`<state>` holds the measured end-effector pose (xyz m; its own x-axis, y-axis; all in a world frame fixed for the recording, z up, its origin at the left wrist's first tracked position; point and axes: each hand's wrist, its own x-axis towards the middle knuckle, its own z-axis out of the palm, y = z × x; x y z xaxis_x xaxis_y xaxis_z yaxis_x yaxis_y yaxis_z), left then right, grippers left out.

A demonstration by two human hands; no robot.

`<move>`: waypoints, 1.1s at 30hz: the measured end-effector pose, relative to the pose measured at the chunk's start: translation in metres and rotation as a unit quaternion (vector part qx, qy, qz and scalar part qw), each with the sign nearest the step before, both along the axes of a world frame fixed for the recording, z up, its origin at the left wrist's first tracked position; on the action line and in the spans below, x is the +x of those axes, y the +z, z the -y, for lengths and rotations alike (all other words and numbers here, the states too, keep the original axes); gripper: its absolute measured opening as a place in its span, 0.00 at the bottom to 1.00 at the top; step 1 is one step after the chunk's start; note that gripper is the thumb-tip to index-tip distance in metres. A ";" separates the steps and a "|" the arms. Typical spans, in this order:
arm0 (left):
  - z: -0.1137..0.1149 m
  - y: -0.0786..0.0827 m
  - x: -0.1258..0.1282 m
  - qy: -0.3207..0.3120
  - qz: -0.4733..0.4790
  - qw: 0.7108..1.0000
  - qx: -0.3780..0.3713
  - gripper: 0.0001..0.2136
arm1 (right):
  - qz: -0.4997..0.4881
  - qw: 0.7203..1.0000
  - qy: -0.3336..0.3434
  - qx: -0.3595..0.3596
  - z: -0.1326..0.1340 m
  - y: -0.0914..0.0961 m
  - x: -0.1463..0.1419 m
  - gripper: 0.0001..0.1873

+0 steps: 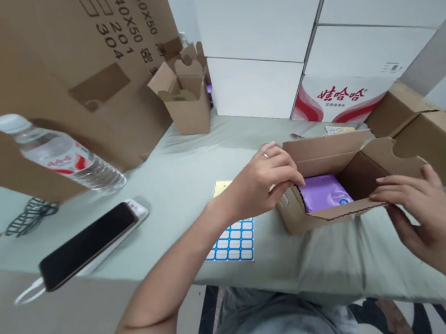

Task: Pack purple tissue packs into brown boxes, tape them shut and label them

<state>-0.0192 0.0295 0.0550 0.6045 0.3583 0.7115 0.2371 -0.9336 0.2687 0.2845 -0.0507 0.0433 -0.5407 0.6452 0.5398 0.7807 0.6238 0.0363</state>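
An open cardboard box (pixel 316 221) stands near the table's front edge, its flaps raised. Inside it, toward the left, lies a purple plastic-wrapped pack (pixel 323 193). My left hand (pixel 265 177), with a ring on one finger, is closed with its fingertips at the box's left edge, pinching the cardboard there. On the other side, my right hand (pixel 427 213) grips the front right rim, fingers over the top and thumb below. A sheet of blue-bordered labels (pixel 233 243) lies partly under my left forearm, beside a yellow sheet (pixel 221 186).
A phone (pixel 89 244) on a white power bank and a water bottle (pixel 64 155) are at the left. Behind stand a large carton (pixel 41 60), a small open box (pixel 189 113) and white cartons (pixel 258 85). Closed brown boxes (pixel 434 136) sit at the right.
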 end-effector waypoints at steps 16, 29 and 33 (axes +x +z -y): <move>0.026 -0.092 0.012 0.152 -0.049 0.977 -0.137 0.05 | -0.045 0.999 -0.015 -0.023 0.001 -0.002 0.007 0.10; 0.024 -0.095 0.020 0.156 -0.043 0.978 -0.134 0.01 | -0.061 0.998 -0.006 -0.029 0.003 -0.003 0.007 0.11; 0.026 -0.094 0.022 0.167 -0.037 0.976 -0.132 0.02 | -0.064 0.997 -0.012 -0.027 0.004 -0.003 0.005 0.12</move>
<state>0.0030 0.0036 -0.0394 0.4690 0.7093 0.5263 0.5441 -0.7014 0.4604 0.2893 -0.0552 0.0407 -0.4532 0.6877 0.5671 0.7916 0.6030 -0.0986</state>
